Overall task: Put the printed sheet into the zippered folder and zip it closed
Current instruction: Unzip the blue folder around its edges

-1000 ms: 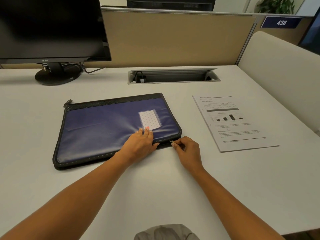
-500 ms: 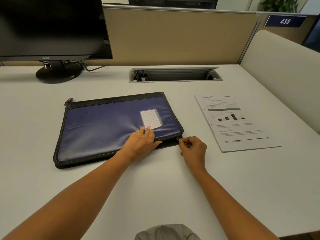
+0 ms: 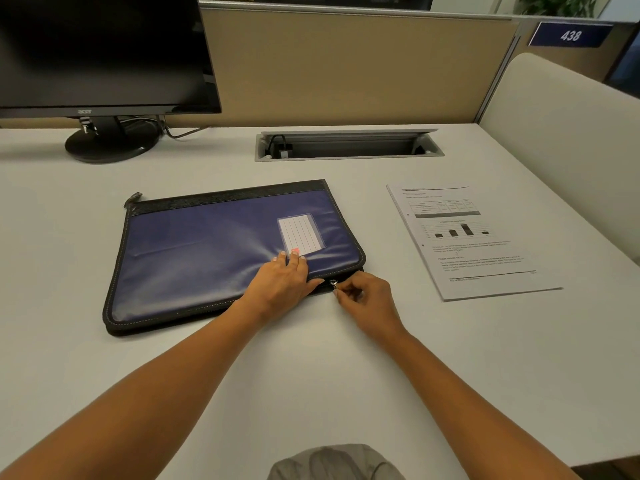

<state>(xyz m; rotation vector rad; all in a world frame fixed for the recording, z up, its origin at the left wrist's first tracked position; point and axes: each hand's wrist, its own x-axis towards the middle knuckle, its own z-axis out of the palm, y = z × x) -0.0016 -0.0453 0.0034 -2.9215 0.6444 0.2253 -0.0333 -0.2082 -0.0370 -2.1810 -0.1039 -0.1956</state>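
A blue zippered folder with black edging lies flat on the white table, left of centre and nearer the far edge than the near one. A lined white label sits in a clear pocket on its upper face, toward the right end. A black zip tail sticks out at the folder's far left corner.

Left hand: laid palm down on the folder's near right portion, fingers spread apart and flat, the fingertips touching the lower edge of the label. It grips nothing.

Right hand: on the table just beside the folder's near right corner, thumb and forefinger pinched together on the small metal zip pull. The pull stands on the near edge, just short of the corner. Whether the zip is parted along this edge cannot be made out with certainty, as the left hand covers part of it.

The printed sheet lies flat on the table to the right of the folder, well apart from it and from both hands, toward the right edge. It bears a table, a bar chart and text lines; it is outside the folder.

Toward the far left corner stands a dark monitor on a round base. A recessed cable tray is set into the table near the far edge, centre. A sign reading 438 hangs on the partition beyond.
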